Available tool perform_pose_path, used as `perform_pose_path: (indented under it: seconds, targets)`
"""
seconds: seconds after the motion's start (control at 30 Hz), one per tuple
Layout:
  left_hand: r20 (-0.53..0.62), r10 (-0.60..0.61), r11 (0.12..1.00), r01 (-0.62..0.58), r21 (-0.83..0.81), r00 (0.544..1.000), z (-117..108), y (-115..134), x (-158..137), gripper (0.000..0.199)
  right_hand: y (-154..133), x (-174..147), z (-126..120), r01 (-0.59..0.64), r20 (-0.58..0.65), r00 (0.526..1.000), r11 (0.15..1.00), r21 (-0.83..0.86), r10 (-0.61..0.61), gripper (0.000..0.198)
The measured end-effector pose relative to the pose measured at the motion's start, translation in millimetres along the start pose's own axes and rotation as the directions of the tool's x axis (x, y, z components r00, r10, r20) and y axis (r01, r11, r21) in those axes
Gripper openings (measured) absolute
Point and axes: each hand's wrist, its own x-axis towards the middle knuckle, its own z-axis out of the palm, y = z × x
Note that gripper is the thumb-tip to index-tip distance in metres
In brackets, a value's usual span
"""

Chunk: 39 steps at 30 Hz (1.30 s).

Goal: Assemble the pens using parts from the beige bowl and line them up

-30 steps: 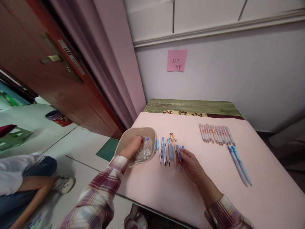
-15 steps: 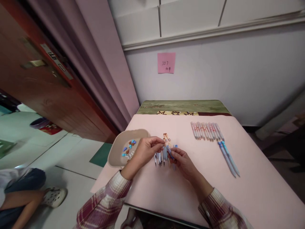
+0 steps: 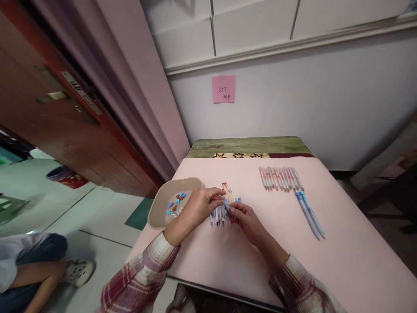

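Note:
My left hand (image 3: 202,208) and my right hand (image 3: 246,219) meet over the near middle of the table. Thumb and fingers of the right are closed on a small blue pen part (image 3: 227,208), its far end partly hidden. The left pinches close beside it, at the part's upper end; what lies between those fingertips is too small to make out. Under and behind both hands lie several pen refills (image 3: 217,219) with dark tips and some pale blue barrels. Orange-brown pen pieces (image 3: 225,187) lie just beyond the fingers.
A beige basin (image 3: 156,213) with small blue, brown and white parts stands left. Right on the pink tabletop (image 3: 345,243) lie a row of pale pens (image 3: 280,179) and two blue pens (image 3: 309,215). A person's leg (image 3: 35,271) shows at lower left.
My left fingertips have come down a little, nearer the blue pen part in my right hand. The view has shifted slightly. The pens on the right lie as before.

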Motion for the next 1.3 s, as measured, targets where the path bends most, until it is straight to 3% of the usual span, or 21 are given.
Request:
perform_pose_path:
  seconds: [0.27, 0.47, 0.6, 0.7, 0.77, 0.87, 0.97, 1.03, 1.17, 1.23, 1.3]
  targets:
    - [0.062, 0.061, 0.964, -0.075, 0.256, 0.996, -3.4, 11.1, -1.7, 0.028, -1.8, -1.2, -0.7, -0.002, 0.008, 1.0, 0.999, -0.035, 0.002, 0.026]
    - [0.061, 0.079, 0.966, -0.091, 0.241, 0.995, -3.7, 12.8, -2.4, 0.029, -0.9, -1.1, -1.3, 0.004, 0.023, 1.0, 0.999, -0.042, -0.003, 0.025]
    - [-0.013, 0.041, 0.996, -0.04, 0.077, 0.999, -1.5, 11.5, -5.2, 0.034, -0.9, -1.2, -1.3, -0.009, 0.027, 1.0, 1.0, -0.005, 0.009, 0.026]
    - [-0.099, -0.05, 0.981, 0.03, -0.191, 0.994, 11.3, 7.0, -9.4, 0.033, -1.7, -1.6, 0.0, -0.019, 0.017, 1.0, 0.999, 0.033, 0.019, 0.028]
    - [-0.078, -0.136, 0.9, 0.09, -0.426, 0.988, 25.5, 3.6, -12.9, 0.027, -2.1, -2.2, 1.7, -0.012, 0.021, 1.0, 0.999, 0.048, 0.011, 0.027]
    - [-0.012, -0.208, 0.713, 0.144, -0.687, 0.978, 45.2, -0.3, -18.6, 0.026, -2.0, -3.0, 3.4, 0.013, 0.051, 0.999, 0.999, 0.037, -0.015, 0.023]
    - [-0.104, -0.281, 0.642, 0.107, -0.759, 0.954, 50.2, -4.3, -24.5, 0.026, -2.7, -1.2, -1.1, 0.049, 0.027, 0.998, 0.998, -0.027, -0.048, 0.03]
    - [-0.186, -0.331, 0.629, 0.069, -0.774, 0.925, 44.5, -9.1, -28.5, 0.027, -5.0, 1.8, -8.5, 0.093, -0.093, 0.991, 0.993, -0.074, -0.1, 0.037]
    - [-0.296, -0.387, 0.618, 0.007, -0.786, 0.874, 26.8, -22.9, -35.6, 0.041, -12.8, 8.4, -25.3, 0.192, -0.387, 0.886, 0.962, -0.196, -0.256, 0.036]
    - [-0.338, -0.389, 0.62, -0.029, -0.784, 0.857, 20.7, -28.9, -38.1, 0.044, -15.6, 9.8, -29.9, 0.195, -0.445, 0.842, 0.941, -0.277, -0.306, 0.032]
    - [-0.375, -0.396, 0.612, -0.064, -0.788, 0.838, 16.6, -32.8, -40.0, 0.042, -16.2, 9.8, -30.8, 0.184, -0.435, 0.834, 0.915, -0.36, -0.339, 0.029]
